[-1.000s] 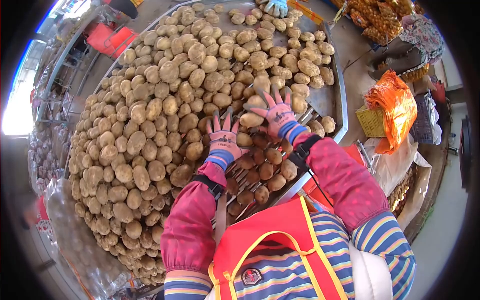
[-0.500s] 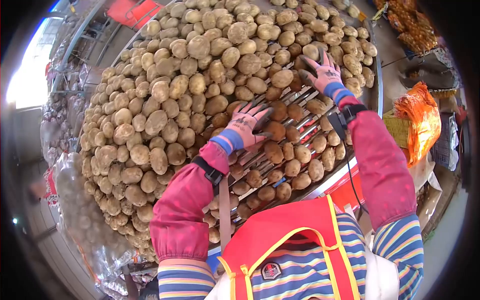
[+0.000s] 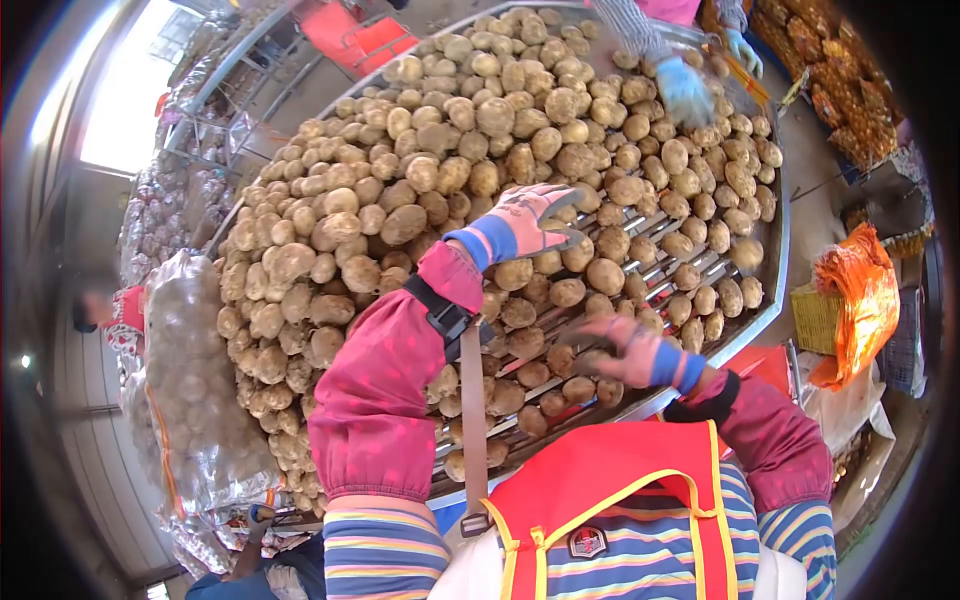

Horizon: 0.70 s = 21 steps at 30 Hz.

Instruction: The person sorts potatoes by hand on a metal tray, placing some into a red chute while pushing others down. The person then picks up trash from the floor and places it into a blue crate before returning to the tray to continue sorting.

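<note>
the left hand [image 3: 525, 222], in a pink glove, is stretched out flat with fingers nearly straight over the potatoes [image 3: 400, 225], gripping nothing, where the heap meets the rollers of the metal table [image 3: 779, 262]. the right hand [image 3: 628, 350] hovers by the table's near edge above more potatoes; it is blurred, so i cannot tell whether it grips one. a co-worker's blue glove [image 3: 685, 90] rests on the far side.

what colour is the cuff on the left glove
Blue; it shows best on the left hand in the head view.
</note>
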Tool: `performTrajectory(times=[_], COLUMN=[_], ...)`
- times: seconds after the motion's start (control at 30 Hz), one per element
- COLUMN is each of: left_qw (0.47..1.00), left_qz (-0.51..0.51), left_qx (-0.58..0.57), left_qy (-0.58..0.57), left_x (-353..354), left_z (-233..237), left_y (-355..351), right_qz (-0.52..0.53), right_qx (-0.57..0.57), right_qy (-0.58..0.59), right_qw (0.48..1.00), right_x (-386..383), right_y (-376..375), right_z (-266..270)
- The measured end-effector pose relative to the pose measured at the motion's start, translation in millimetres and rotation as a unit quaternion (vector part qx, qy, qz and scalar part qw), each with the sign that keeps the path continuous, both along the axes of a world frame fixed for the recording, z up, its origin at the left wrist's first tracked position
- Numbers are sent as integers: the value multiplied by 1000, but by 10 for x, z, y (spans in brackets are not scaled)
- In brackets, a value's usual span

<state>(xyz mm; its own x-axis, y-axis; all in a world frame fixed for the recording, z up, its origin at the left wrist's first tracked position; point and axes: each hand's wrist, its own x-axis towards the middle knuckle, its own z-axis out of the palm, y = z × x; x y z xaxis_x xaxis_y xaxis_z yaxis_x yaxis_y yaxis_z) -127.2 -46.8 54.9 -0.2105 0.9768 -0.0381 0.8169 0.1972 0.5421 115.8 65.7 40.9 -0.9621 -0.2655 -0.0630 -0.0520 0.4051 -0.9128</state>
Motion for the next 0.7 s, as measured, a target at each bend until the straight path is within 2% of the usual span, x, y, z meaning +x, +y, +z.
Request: performTrajectory(times=[0.03,0.1,0.13,0.2,0.23,0.3,0.33,0.37,0.4,0.5,0.57,0.63,0.67,0.7], left_qw=[1000,998,995,987,987,985,984,984,985,984,991,974,950,903], left_qz=[11,22,17,14,20,19,13,10,16,38,82,138,157,159], left_qx=[6,14,-4,-45,-42,-31,-8,-3,14,23,50,102,116,144], left_qy=[26,56,96,154,156,170,175,177,169,173,96,-149,-245,-373], left_x=[78,196,245,350,385,441,475,513,561,637,705,695,758,729], left_z=[129,314,368,502,552,642,683,716,739,743,818,710,767,628], left_y=[-6,-25,-48,-126,-192,-375,-510,-633,-782,-1298,-1665,-1997,-2102,-2255], right_qz=[45,44,45,60,65,38,-4,9,-7,-38,38,71,83,85], right_qx=[-49,-40,-37,-170,-165,-308,-326,-373,-356,-382,-310,-307,-307,-274], right_qy=[-60,-175,-172,-198,-197,-212,-251,-208,-249,-259,-160,-221,-225,-256], right_qw=[996,983,983,963,964,927,911,904,901,886,936,923,921,923], right_x=[-64,-99,-148,-190,-166,-125,-60,-16,22,82,85,45,23,0], right_y=[-243,-685,-844,-1078,-1140,-1285,-1260,-1242,-1201,-1163,-1091,-1122,-1185,-1255], right_z=[218,413,491,595,565,453,666,698,696,706,664,668,712,775])
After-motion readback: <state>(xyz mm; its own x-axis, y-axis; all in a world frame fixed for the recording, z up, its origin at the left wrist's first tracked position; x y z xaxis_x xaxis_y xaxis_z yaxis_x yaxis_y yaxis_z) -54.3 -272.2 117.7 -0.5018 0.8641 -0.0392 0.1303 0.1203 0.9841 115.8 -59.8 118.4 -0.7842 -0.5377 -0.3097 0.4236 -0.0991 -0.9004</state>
